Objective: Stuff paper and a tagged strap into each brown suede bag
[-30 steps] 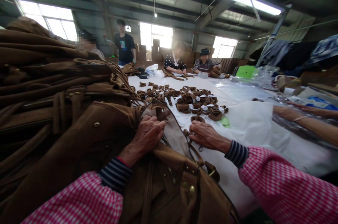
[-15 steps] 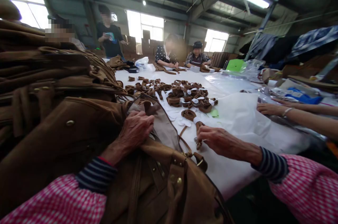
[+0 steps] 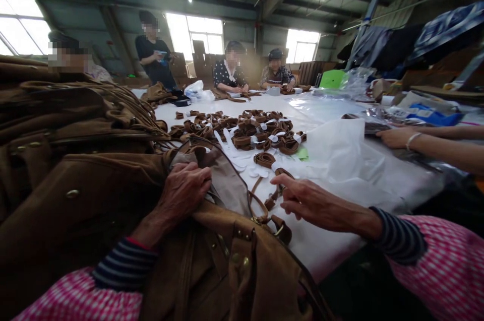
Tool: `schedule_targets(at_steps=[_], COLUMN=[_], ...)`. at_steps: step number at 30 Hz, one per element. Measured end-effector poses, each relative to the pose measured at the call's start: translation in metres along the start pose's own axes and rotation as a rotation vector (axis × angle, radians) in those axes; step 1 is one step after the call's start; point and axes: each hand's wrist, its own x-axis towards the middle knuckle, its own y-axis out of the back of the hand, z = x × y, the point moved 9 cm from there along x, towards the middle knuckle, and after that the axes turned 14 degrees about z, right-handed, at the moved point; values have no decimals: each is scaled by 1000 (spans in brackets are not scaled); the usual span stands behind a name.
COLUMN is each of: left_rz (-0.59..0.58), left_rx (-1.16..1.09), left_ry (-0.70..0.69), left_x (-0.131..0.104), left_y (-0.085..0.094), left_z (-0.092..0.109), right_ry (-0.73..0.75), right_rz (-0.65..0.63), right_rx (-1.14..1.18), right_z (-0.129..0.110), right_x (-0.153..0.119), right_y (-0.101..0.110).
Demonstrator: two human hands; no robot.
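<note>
pile: at the far left, brown bags (image 3: 75,109) are heaped high, with straps and folds pressed together.
left hand: the edge of the open bag (image 3: 230,228) is gripped by the left hand (image 3: 185,185); its fingers are curled together and clamped on the cloth.
bag: it is set at near centre, in front of the pile; its mouth is spread and its grey lining (image 3: 227,185) is shown. what lies deep inside cannot be told.
loose straps: many brown coils (image 3: 245,134) are scattered beyond the bag on the white table (image 3: 321,109), some wrapped in white bands.
progress: the bag is opened, and the near strap bundle (image 3: 264,159) is coiled and banded but is left outside, just right of the mouth. by judgement, the handling of this bag is only partly done.
right hand: the fingers of the right hand (image 3: 317,205) are held partly apart, the index stretched over the bundle's near end; nothing is seen gripped, and whether the strap is touched cannot be told.
far right: dark material is handled by a co-worker's hand (image 3: 395,137).
</note>
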Motion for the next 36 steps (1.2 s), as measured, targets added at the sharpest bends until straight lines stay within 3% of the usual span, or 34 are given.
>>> schedule_targets(at_steps=[5,11,18,26,32,36], left_rz=[9,22,20,60,51,40], left_rx=[-10,-26,-17,-17,-44,-46], left_ry=[-8,-2,-18,-34,-21,-34], left_x=[1,0,1,1,1,0], left_y=[1,2,1,2,-2,-2], left_z=[2,2,3,2,-1,-1], right_ry=[118,56,-35,-17,-118,-198], right_rz=[-127,-120,-103,-205,-140,-12], right_rx=[-339,-519,-416,-37,132,156], right_z=[-9,5,31,23,32,44], right_x=[20,10,-18,-23,-32,-33], right_y=[-18,-16,-1,4,24,32])
